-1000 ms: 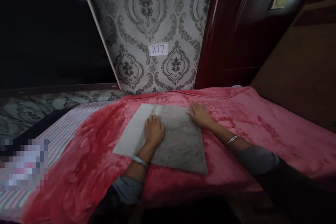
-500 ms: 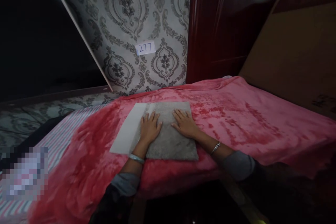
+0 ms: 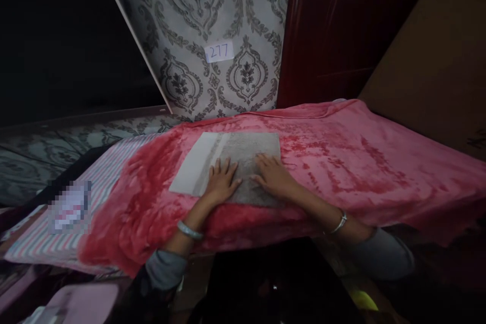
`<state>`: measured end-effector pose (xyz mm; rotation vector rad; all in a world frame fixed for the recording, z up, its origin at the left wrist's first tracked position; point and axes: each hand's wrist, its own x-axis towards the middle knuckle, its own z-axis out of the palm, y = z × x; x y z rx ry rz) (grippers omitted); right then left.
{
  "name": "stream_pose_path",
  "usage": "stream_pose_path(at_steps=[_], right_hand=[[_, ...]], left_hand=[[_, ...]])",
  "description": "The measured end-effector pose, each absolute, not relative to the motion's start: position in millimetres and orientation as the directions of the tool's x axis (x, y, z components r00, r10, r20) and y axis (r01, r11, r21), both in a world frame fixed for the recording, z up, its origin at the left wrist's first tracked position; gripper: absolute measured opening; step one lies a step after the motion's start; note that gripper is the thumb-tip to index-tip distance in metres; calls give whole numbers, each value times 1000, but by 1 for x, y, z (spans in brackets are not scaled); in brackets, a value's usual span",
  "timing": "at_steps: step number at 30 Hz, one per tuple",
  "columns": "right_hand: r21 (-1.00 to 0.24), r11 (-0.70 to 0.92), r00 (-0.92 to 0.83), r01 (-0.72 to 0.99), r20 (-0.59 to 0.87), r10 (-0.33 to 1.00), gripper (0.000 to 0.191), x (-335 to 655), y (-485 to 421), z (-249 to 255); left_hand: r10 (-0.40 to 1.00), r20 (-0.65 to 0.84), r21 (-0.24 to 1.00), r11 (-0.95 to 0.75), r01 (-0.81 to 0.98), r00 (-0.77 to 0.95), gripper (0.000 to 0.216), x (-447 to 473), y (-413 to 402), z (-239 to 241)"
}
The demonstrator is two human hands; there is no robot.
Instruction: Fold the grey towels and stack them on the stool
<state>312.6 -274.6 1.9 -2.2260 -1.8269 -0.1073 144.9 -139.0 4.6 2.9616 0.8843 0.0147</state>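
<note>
A grey cloth (image 3: 246, 154), which looks like a towel with a pale stripe near its left side, lies flat on the red plush blanket. At its left a smooth white panel (image 3: 192, 164) shows; I cannot tell whether it is a separate sheet. My left hand (image 3: 223, 181) rests palm down on the near middle of the cloth, fingers spread, a bracelet on the wrist. On the cloth's right part lies my right hand (image 3: 275, 177), also flat, its fingers stretched out. Neither hand grasps anything. The hands partly hide the cloth's near edge.
The red blanket (image 3: 341, 162) covers the surface, over striped fabric (image 3: 114, 162) with a blurred-out item at left. A large dark screen (image 3: 68, 40) stands back left. A brown cardboard panel (image 3: 436, 71) leans at right. A paper marked 277 (image 3: 219, 51) is on the wall.
Both hands have slid toward me over the grey cloth, from its far half to its nearer part. The head view has shifted, showing more of the floor area below.
</note>
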Motion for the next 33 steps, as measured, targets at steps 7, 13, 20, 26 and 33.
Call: stream_pose_path(at_steps=[7, 13, 20, 26, 33], right_hand=[[-114, -67, 92, 991, 235, 968, 68, 261, -284, -30], [-10, -61, 59, 998, 434, 899, 64, 275, -320, -62], [-37, 3, 16, 999, 486, 874, 59, 285, -348, -81], [-247, 70, 26, 967, 365, 931, 48, 310, -345, -38], [-198, 190, -135, 962, 262, 956, 60, 262, -239, 28]], left_hand=[[544, 94, -40, -835, 549, 834, 57, 120, -174, -8], [538, 160, -31, -835, 549, 828, 58, 111, -180, -17], [539, 206, 76, -841, 536, 817, 62, 93, -192, -28], [572, 283, 353, -808, 471, 770, 47, 71, -184, -23], [714, 233, 231, -701, 675, 661, 51, 66, -129, 9]])
